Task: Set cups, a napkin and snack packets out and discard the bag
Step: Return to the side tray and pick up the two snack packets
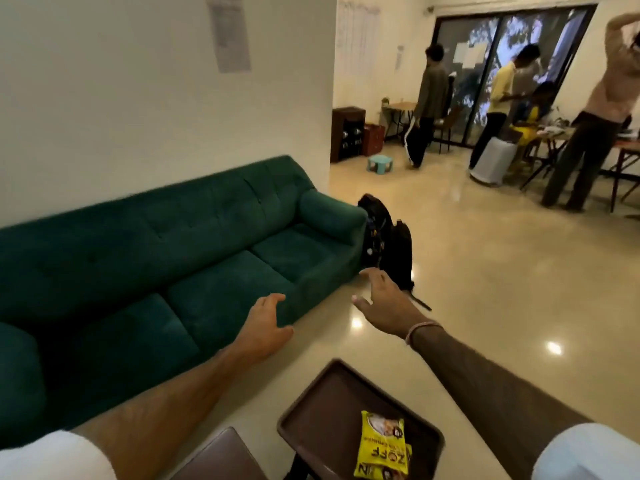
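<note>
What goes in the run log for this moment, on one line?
left hand: open, empty | right hand: open, empty | snack packets: on tray | cups, napkin, bag: not in view

Upper yellow packet: carried "ZOFF" in bold black letters, inverted from the wearer's side.
Smaller line on it: too blurred to read.
Lower yellow packet: showed only a black "Z".
Wall sheets: printed, but illegible.
Sheets on glass door: no text could be made out.
</note>
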A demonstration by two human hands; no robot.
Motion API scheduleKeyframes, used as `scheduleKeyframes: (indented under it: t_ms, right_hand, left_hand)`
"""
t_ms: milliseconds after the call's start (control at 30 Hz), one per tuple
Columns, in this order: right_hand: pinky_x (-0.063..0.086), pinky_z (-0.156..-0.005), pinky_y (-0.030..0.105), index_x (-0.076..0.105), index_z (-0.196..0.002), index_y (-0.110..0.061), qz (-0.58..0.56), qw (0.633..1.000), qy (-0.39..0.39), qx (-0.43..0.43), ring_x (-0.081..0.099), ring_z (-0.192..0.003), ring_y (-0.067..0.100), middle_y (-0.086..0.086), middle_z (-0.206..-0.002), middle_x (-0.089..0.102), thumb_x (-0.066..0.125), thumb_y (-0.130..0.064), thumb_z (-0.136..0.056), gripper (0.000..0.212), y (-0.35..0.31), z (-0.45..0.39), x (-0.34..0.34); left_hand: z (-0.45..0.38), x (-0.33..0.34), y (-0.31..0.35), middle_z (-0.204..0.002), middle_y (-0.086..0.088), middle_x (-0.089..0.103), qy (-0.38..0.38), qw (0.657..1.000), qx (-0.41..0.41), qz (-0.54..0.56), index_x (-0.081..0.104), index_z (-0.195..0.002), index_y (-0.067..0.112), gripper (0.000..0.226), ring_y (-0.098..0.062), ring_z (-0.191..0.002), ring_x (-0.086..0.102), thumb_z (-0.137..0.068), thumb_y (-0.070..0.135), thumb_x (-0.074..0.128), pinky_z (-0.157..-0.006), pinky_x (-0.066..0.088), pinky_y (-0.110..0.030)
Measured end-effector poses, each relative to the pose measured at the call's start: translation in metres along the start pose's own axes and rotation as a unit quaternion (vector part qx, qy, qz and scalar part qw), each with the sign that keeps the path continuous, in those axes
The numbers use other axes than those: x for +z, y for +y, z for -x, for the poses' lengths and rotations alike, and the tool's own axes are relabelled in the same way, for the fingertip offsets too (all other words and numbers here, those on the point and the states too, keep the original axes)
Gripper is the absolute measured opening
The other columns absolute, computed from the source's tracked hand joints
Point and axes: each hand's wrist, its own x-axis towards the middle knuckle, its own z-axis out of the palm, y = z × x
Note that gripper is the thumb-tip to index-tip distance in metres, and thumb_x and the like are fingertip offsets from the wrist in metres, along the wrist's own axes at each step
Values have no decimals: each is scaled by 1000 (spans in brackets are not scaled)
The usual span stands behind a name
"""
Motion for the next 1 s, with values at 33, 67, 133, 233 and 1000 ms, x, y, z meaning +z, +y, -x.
scheduleKeyframes:
  t_ms: [33,67,133,233,1000]
  right_hand:
    - [37,-106,34,37,-143,-14,4,1000,-8,11,50,-128,29,10,-148,39,58,-36,-94,57,19,1,12]
    - [37,-106,33,38,-143,-13,10,1000,-14,22,49,-129,29,11,-148,40,58,-36,-95,57,38,1,24]
    - [37,-106,34,39,-142,-11,15,999,-27,45,48,-130,30,12,-148,41,58,-34,-95,56,71,4,46]
    - [38,-105,34,38,-142,-10,17,995,-54,77,50,-128,30,13,-147,41,59,-33,-95,56,119,11,81]
    - [55,-92,49,52,-118,1,-62,883,-206,417,65,-103,43,26,-117,66,57,-28,-91,40,328,116,304]
  left_hand:
    - [-4,21,-6,-149,-6,37,-19,1000,-3,0,35,-147,19,71,-24,-134,42,-84,20,68,-108,42,-36]
    - [-8,41,-12,-149,-7,37,-36,999,-7,-2,35,-146,18,70,-24,-134,42,-84,20,67,-108,41,-36]
    - [-13,77,-24,-148,-7,38,-63,998,-19,-11,36,-146,17,71,-23,-132,43,-83,22,67,-106,41,-33]
    - [-19,136,-47,-149,-4,40,-98,994,-37,-16,38,-145,19,70,-20,-132,43,-82,25,68,-97,37,-25]
    - [-39,426,-145,-119,-5,67,-227,956,-175,65,56,-127,11,59,-23,-107,64,-83,49,70,-90,52,-35]
